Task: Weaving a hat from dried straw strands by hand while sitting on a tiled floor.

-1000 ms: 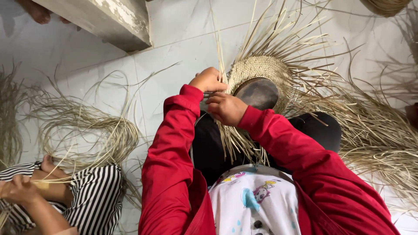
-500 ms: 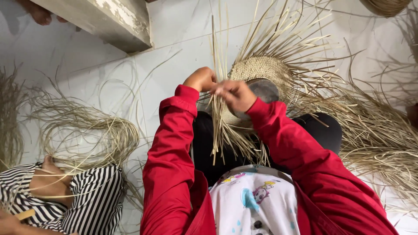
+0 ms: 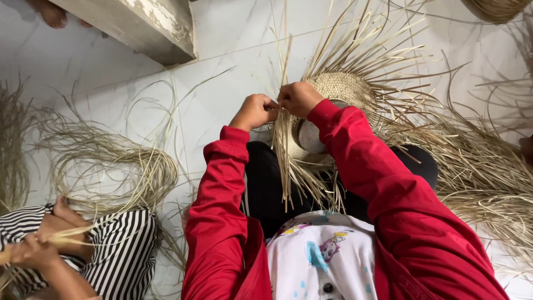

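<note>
Between my two hands, just above the middle of the view, sits the woven straw piece (image 3: 338, 89), a rounded, tightly plaited crown stretched over a grey rounded form (image 3: 311, 136) that rests on my lap. My left hand (image 3: 254, 111) and my right hand (image 3: 298, 99) meet knuckle to knuckle at the piece's nine-o'clock edge, and the fingers of both are curled together and pinched on thin loose straw strands (image 3: 284, 83) that rise from the weave; exactly how many strands each hand grips I cannot tell. From the crown the unwoven ends fan outward toward twelve, one and two o'clock, while another bundle hangs down toward six o'clock over my dark trousers (image 3: 264, 189). My red sleeves (image 3: 222, 211) run from the bottom edge up to the hands, and a white printed shirt front (image 3: 322, 255) shows between them at six o'clock. Out at three and four o'clock a thick heap of loose straw (image 3: 488, 178) lies on the pale tiled floor (image 3: 222, 78). Toward nine o'clock another looped tangle of straw (image 3: 111, 166) lies on the tiles. At seven o'clock a second person in a black-and-white striped garment (image 3: 119, 250) holds a few strands in their own hands (image 3: 41, 239), well apart from mine. At eleven o'clock a grey concrete ledge (image 3: 144, 25) crosses the corner, and a woven basket rim (image 3: 494, 8) shows at one o'clock.
</note>
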